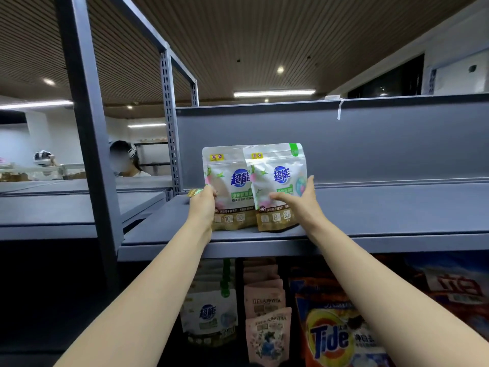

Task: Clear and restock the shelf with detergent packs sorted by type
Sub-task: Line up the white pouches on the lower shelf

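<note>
Grey shelf (pixel 370 207) bears two upright detergent pouches (pixel 277 181).

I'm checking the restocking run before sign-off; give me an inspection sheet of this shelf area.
Surface: grey top shelf, bare beside the packs.
Job's things: two white detergent pouches stand upright, left pouch, right pouch overlapping it.
Clutter: nothing seen.
Grippers: left hand grips left pouch's edge; right hand rests with straight fingers on right pouch.
Cables: nothing seen.
Surroundings: lower shelf holds a Tide bag, pink pouches, another white pouch; a person beyond.
</note>
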